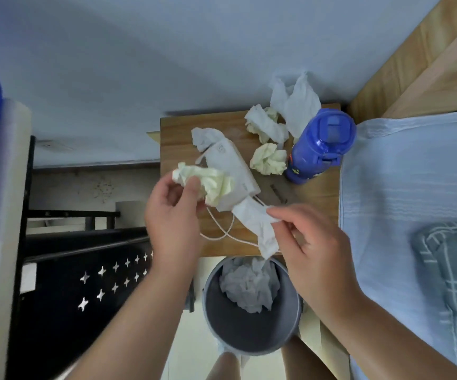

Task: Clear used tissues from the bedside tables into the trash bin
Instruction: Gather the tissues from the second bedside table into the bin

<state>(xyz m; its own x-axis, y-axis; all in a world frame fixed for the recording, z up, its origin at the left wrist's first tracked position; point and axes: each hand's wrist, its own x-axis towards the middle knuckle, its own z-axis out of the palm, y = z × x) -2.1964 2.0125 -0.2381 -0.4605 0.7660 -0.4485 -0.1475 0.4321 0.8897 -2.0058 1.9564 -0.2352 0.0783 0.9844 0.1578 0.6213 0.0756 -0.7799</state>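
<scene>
pinching white tissue (260,229) in right hand (312,242) above trash bin (249,338); left hand (172,215) clutching yellowish tissue (208,182).

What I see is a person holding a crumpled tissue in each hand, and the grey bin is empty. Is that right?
Not quite. The head view shows the grey bin is not empty: crumpled tissue already lies inside it. The rest holds: the left hand grips a yellowish tissue and the right hand pinches a white tissue.
</scene>
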